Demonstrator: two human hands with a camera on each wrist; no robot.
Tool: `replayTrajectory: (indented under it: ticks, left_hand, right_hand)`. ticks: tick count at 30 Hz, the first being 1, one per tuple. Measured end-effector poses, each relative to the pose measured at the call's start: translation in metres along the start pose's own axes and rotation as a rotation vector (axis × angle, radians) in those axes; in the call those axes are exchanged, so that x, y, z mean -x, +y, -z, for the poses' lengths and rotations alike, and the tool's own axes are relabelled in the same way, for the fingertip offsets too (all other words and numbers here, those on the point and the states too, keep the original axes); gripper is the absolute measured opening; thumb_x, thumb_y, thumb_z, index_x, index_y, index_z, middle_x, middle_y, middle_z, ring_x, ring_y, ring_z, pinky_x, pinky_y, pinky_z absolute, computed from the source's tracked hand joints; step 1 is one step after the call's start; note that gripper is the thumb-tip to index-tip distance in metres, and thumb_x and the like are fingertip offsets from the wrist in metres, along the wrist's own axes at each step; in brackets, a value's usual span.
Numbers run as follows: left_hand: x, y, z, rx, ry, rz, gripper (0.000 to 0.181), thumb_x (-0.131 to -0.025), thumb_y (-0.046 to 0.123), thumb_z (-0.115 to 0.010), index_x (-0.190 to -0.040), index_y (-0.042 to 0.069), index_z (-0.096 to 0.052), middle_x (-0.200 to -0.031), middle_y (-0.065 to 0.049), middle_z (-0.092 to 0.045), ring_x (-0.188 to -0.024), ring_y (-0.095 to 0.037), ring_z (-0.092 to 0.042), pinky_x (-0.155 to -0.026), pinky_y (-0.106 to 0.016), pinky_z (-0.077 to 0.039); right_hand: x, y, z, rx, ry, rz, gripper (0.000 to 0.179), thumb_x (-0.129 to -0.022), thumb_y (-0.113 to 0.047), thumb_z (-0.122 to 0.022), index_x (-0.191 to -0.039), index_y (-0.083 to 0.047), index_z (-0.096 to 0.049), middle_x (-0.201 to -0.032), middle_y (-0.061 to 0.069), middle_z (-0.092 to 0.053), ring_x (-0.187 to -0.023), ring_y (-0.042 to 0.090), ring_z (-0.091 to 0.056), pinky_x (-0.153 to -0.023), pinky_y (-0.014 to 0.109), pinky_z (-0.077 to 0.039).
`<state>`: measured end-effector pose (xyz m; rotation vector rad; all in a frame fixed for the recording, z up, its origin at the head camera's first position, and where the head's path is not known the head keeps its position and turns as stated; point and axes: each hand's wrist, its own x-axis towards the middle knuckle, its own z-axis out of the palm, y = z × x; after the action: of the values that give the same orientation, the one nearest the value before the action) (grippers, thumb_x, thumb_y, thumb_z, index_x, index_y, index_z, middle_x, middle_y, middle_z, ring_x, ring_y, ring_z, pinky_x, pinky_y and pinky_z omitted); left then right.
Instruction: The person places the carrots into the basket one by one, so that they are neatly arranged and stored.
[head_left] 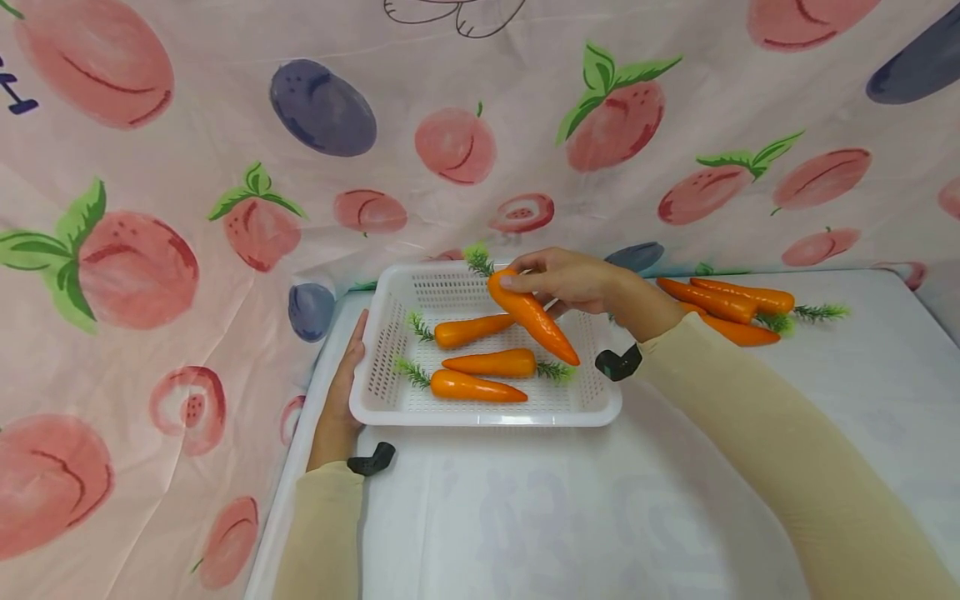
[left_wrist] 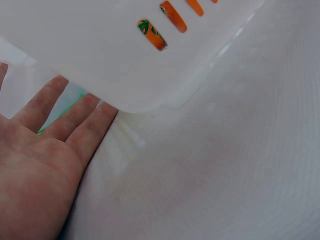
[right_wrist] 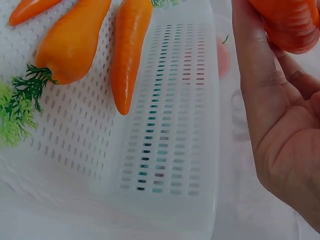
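Note:
Above a white perforated plastic basket (head_left: pixel 480 419), my right hand (head_left: pixel 573 279) grips an orange toy carrot (head_left: pixel 536 318) near its leafy top, the tip slanting down to the right. Three more carrots lie in the basket: one at the back (head_left: pixel 467 331), a middle one (head_left: pixel 495 363) with leaves to the right, and a front one (head_left: pixel 476 387). Along the basket's left side, my left hand (head_left: pixel 341 396) rests with straight fingers touching the outer wall. The left wrist view shows that palm (left_wrist: pixel 35 170) and the fingertips against the basket.
To the right on the white table (head_left: pixel 525 508) lies a small pile of other orange carrots (head_left: pixel 742 300) with green leaves. A fruit-printed cloth (head_left: pixel 225 133) hangs behind the table and along its left side.

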<state>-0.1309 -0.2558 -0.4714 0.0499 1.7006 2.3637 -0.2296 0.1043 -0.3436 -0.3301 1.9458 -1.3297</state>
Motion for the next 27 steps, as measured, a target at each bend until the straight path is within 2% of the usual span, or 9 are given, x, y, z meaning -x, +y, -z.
replayTrajectory:
  ticks: [5,12,16,21,23,27]
  left_hand:
    - [0.0003,0.0001,-0.0006,0.007,0.009,0.009,0.056,-0.109,0.043,-0.031,-0.162,0.046,-0.015,-0.17,0.015,-0.02,-0.159,-0.026,-0.017,-0.124,-0.057,-0.02]
    - [0.0004,-0.0011,-0.0003,0.032,0.002,0.002,0.055,-0.109,0.041,-0.031,-0.161,0.047,-0.017,-0.17,0.015,-0.021,-0.159,-0.024,-0.016,-0.125,-0.056,-0.017]
    - [0.0005,-0.0009,-0.0009,0.033,-0.011,-0.008,0.054,-0.109,0.039,-0.03,-0.161,0.047,-0.017,-0.171,0.014,-0.019,-0.16,-0.024,-0.013,-0.126,-0.056,-0.014]
    - [0.0006,-0.0006,-0.0007,0.033,0.001,0.0,0.052,-0.109,0.041,-0.032,-0.158,0.052,-0.023,-0.17,0.015,-0.02,-0.159,-0.025,-0.016,-0.125,-0.057,-0.017]
    - [0.0003,-0.0009,-0.0003,0.032,0.003,0.002,0.052,-0.109,0.041,-0.032,-0.159,0.052,-0.022,-0.17,0.015,-0.02,-0.159,-0.024,-0.016,-0.125,-0.056,-0.017]
    - [-0.0012,-0.0025,0.0003,0.033,-0.015,-0.019,0.055,-0.11,0.036,-0.027,-0.163,0.043,-0.013,-0.172,0.013,-0.015,-0.16,-0.023,-0.011,-0.127,-0.054,-0.01]
  right_hand:
    - [0.0003,-0.0016,-0.0012,0.006,-0.006,0.007,0.051,-0.099,-0.045,-0.065,-0.137,-0.013,-0.058,-0.129,0.013,-0.065,-0.105,0.032,-0.071,-0.084,0.044,-0.061]
    - [0.0016,-0.0033,-0.0014,-0.036,-0.025,0.002,0.053,-0.099,-0.043,-0.065,-0.139,-0.011,-0.055,-0.134,0.016,-0.065,-0.108,0.039,-0.071,-0.083,0.044,-0.061]
    - [0.002,-0.0034,-0.001,-0.04,-0.022,-0.002,0.051,-0.099,-0.043,-0.066,-0.138,-0.012,-0.056,-0.134,0.015,-0.065,-0.104,0.036,-0.072,-0.084,0.043,-0.061]
    - [0.0016,-0.0023,-0.0002,-0.053,-0.026,-0.006,0.051,-0.099,-0.042,-0.066,-0.138,-0.012,-0.056,-0.134,0.016,-0.065,-0.108,0.039,-0.071,-0.084,0.044,-0.061]
    - [0.0016,-0.0015,0.0,-0.052,-0.03,-0.005,0.052,-0.099,-0.043,-0.065,-0.138,-0.011,-0.055,-0.134,0.016,-0.065,-0.111,0.041,-0.069,-0.084,0.045,-0.061]
    - [0.002,0.001,0.0002,-0.044,-0.035,-0.005,0.054,-0.098,-0.044,-0.066,-0.139,-0.012,-0.055,-0.134,0.015,-0.065,-0.112,0.041,-0.069,-0.086,0.045,-0.06]
